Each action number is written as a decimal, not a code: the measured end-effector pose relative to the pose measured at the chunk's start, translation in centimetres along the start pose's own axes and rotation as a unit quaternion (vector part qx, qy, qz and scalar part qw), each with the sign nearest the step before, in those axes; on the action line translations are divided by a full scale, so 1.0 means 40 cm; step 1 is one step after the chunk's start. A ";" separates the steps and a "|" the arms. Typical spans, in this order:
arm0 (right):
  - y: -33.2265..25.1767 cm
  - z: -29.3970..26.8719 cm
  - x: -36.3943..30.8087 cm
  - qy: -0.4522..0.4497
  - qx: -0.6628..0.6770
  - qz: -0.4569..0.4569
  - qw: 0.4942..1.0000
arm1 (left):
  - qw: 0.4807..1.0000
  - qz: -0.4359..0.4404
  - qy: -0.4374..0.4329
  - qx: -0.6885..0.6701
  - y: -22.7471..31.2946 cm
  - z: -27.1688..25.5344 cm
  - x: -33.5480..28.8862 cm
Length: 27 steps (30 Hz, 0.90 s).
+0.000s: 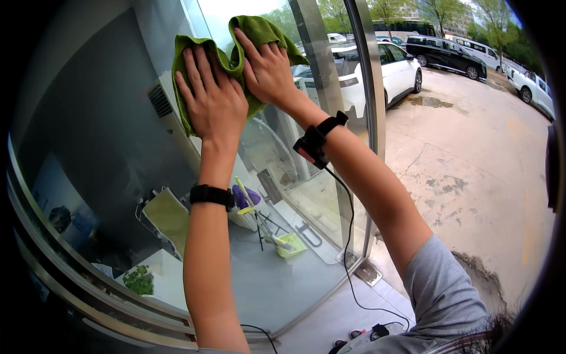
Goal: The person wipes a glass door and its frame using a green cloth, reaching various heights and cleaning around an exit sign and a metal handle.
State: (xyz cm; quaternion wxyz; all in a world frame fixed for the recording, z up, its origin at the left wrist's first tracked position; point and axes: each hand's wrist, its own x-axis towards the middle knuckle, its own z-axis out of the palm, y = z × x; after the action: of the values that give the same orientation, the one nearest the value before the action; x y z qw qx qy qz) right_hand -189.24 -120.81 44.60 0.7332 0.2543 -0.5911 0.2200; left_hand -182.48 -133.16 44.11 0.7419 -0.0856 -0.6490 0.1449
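Note:
A green cloth (184, 88) lies bunched against a tall glass pane (259, 283) in front of me, high up. My left hand (215, 100) is open, its fingers spread flat over the left part of the cloth and pressing it to the glass. On the cloth's right part rests my right hand (265, 71); its index finger stretches upward, while the other fingers curl into a fold that hides their tips. Both arms reach up and forward. A black band (212, 196) circles my left wrist, and a black strap with a small box (312, 147) sits on my right forearm.
A metal door frame (368, 88) edges the glass at right. Behind the pane are a folding chair (168, 218), a broom with a green dustpan (289, 245) and a leafy plant (138, 280). A cable (352, 236) hangs from my right forearm. Cars stand outside, including a white car (395, 71).

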 end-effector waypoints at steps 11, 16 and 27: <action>0.047 -0.049 -0.047 -0.019 0.039 -0.107 0.993 | 0.996 -0.031 -0.086 0.010 0.082 -0.007 -0.066; 0.142 -0.069 -0.058 -0.090 0.055 -0.157 0.982 | 0.990 0.037 -0.128 0.034 0.136 0.020 -0.078; 0.471 -0.120 -0.099 -0.011 0.034 -0.034 0.999 | 0.991 0.107 -0.079 -0.012 0.343 0.163 0.114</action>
State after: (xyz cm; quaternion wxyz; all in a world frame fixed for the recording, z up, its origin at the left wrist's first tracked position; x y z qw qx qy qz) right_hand -198.17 -103.29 42.03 0.7246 0.3013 -0.5822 0.2125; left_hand -189.81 -119.14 45.00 0.6677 -0.1522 -0.6942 0.2217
